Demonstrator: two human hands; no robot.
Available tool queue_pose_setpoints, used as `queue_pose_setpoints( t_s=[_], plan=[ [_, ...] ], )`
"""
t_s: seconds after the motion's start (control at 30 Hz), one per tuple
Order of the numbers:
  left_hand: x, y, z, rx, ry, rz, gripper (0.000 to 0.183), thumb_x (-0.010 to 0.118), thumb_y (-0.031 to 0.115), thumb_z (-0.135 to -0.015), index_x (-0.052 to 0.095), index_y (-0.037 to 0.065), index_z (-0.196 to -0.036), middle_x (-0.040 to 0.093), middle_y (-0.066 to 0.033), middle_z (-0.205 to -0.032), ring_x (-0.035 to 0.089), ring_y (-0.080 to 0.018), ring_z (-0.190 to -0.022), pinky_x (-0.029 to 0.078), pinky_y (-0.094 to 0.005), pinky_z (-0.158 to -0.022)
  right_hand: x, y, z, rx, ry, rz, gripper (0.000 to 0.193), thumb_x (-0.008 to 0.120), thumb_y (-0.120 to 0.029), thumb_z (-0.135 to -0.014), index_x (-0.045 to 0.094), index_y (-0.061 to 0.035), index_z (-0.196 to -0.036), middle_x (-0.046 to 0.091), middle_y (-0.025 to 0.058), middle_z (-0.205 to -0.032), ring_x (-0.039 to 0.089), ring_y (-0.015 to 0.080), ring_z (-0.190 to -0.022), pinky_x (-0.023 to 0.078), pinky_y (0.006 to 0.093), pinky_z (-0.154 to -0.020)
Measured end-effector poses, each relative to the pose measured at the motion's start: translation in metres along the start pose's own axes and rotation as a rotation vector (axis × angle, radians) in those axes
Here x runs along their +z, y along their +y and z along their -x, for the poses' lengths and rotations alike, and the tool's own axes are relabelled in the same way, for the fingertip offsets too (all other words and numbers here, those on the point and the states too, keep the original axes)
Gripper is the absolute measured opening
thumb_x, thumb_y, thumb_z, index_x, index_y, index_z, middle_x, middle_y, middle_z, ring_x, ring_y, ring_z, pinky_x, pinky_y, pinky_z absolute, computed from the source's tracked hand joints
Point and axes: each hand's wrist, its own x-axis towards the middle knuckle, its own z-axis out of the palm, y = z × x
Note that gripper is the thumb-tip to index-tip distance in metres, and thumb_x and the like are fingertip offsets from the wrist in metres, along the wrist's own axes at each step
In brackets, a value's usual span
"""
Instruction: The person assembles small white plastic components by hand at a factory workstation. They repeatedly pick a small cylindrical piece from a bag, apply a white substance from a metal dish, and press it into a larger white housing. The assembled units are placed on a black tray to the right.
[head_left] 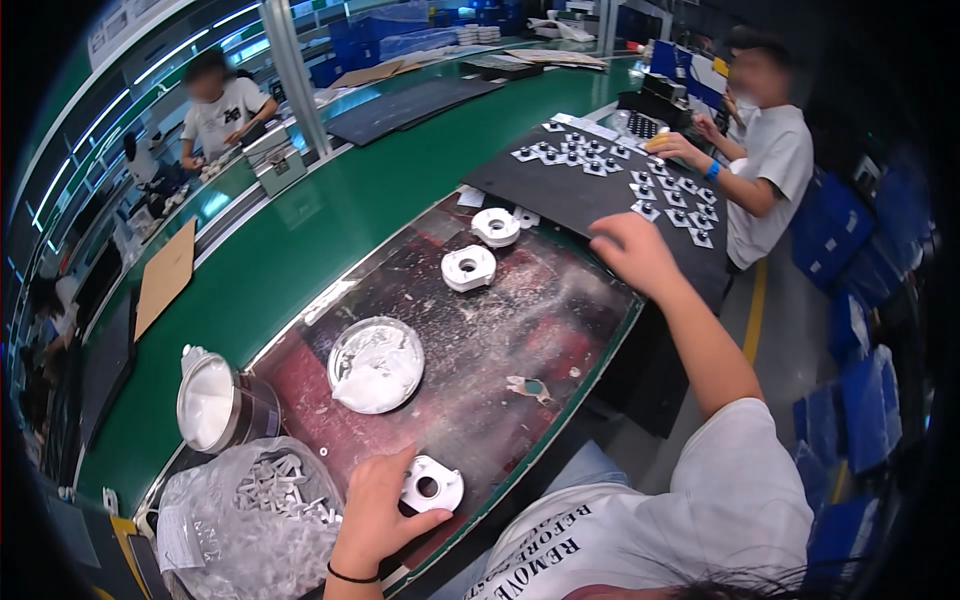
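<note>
Left hand: closed by thumb and fingers on the white flanged part; some fingertips are hidden.
White flanged part: held at 3 o'clock of the palm, left edge covered.
Clear bag: seen at 9 o'clock, lower contents blurred by crumpled plastic.
Tin: set at 10 o'clock, base hidden.
Right hand: bent toward 1–2 o'clock; whether anything is gripped cannot be told.

White parts on scuffed bench
</note>
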Motion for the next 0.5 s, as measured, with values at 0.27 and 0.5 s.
queue_pose_setpoints(
  t_s=[0.27, 0.5],
  plan=[
    [0.005, -0.007, 0.000, 0.037, 0.038, -0.001, 0.077, 0.078, 0.043, -0.062, 0.053, -0.001, -0.119, 0.058, -0.0172, -0.107, 0.051, -0.0348, -0.101, 0.037, -0.0423, -0.090, -0.009, 0.111, -0.008, 0.539, 0.022, 0.449, 0.022, 0.064, -0.026, -0.078, 0.071, -0.0099, -0.092, 0.066, 0.0159, -0.093, 0.062, 0.0319, -0.092, 0.049, 0.0423, -0.082],
    [0.006, -0.011, 0.001, 0.059, 0.048, -0.003, 0.073, 0.079, 0.040, -0.062, 0.053, 0.001, -0.119, 0.058, -0.0160, -0.106, 0.051, -0.0344, -0.099, 0.037, -0.0421, -0.090, 0.004, 0.126, -0.007, 0.576, -0.140, 0.403, 0.028, 0.062, -0.039, -0.081, 0.068, -0.0165, -0.097, 0.067, 0.0101, -0.095, 0.056, 0.0284, -0.103, 0.041, 0.0434, -0.090]
  ],
)
